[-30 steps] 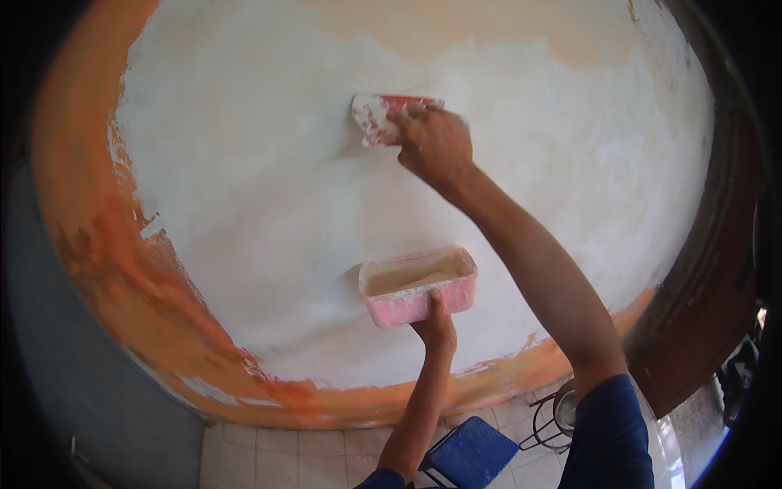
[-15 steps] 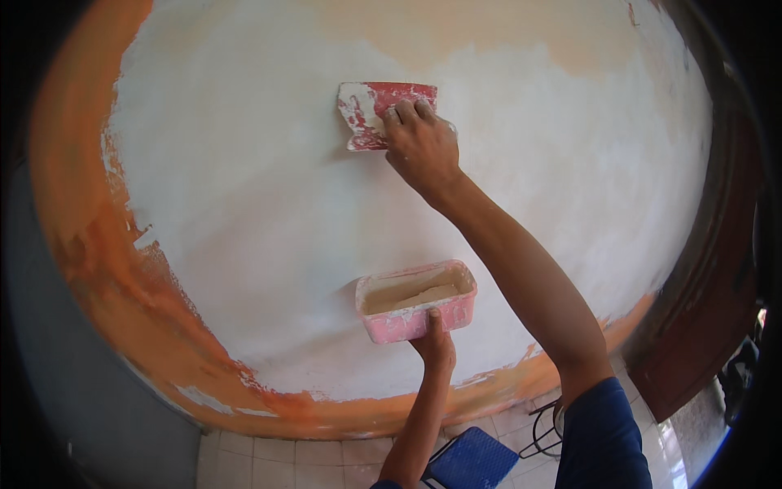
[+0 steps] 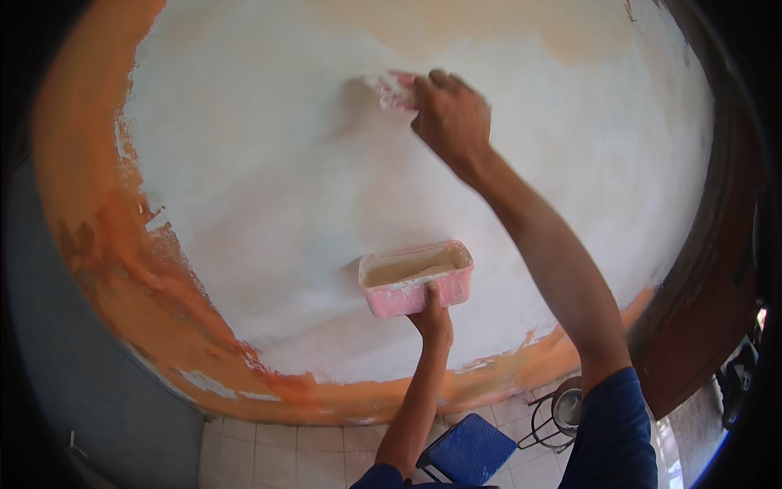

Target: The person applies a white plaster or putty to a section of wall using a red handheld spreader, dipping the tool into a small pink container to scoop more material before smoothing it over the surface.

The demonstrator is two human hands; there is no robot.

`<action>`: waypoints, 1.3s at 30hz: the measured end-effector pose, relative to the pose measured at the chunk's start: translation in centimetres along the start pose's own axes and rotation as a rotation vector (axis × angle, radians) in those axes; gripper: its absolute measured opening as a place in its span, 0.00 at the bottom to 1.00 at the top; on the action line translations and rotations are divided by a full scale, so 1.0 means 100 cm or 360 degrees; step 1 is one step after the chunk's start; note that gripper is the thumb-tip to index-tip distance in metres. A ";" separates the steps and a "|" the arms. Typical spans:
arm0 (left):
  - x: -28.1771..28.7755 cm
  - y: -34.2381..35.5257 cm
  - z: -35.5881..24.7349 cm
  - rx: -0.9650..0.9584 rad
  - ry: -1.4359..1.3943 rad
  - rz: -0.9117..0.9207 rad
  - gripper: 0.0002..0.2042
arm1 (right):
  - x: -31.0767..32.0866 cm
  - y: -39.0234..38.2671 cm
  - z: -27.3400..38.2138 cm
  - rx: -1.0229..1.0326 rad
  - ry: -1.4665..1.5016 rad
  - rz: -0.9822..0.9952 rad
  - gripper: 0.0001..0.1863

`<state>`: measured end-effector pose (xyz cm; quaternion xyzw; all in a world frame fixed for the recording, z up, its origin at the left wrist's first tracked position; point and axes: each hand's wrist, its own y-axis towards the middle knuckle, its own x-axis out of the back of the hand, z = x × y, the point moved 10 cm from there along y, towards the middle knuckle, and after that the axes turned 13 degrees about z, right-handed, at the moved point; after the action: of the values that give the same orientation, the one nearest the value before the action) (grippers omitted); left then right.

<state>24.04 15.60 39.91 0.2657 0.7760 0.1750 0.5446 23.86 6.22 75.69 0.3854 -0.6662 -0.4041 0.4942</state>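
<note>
My left hand (image 3: pixel 432 316) holds up a pink rectangular tub (image 3: pixel 391 305), its thumb on the near side and its fingers out of sight beneath. Pale filler paste (image 3: pixel 407 267) lies inside, and smears of it coat the rim. Higher up, my right hand (image 3: pixel 453 110) is closed on a red spreader (image 3: pixel 396 88) streaked with white paste, blurred by motion. The spreader is tilted, and a shadow falls to its left on the wall; whether its edge touches cannot be made out. White coating covers most of the wall (image 3: pixel 261 204).
Bare orange paint (image 3: pixel 90 163) borders the coating at left and below. On the tiled floor (image 3: pixel 273 464) are a blue stool (image 3: pixel 468 450) and a round metal pot (image 3: pixel 567 406) by a black wire stand. A grey surface (image 3: pixel 106 391) stands left, a dark red panel (image 3: pixel 692 350) right.
My right hand has moved right and slightly up, and the spreader has turned so less of its face shows. In the picture, the tub sits a little higher.
</note>
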 end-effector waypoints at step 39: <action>0.002 0.006 -0.005 -0.0052 -0.0008 0.0054 0.34 | -0.021 -0.045 0.027 0.0214 -0.0176 -0.0209 0.15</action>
<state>23.69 16.21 40.32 0.2703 0.7670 0.1961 0.5478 22.23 6.91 70.36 0.4376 -0.6914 -0.4107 0.4023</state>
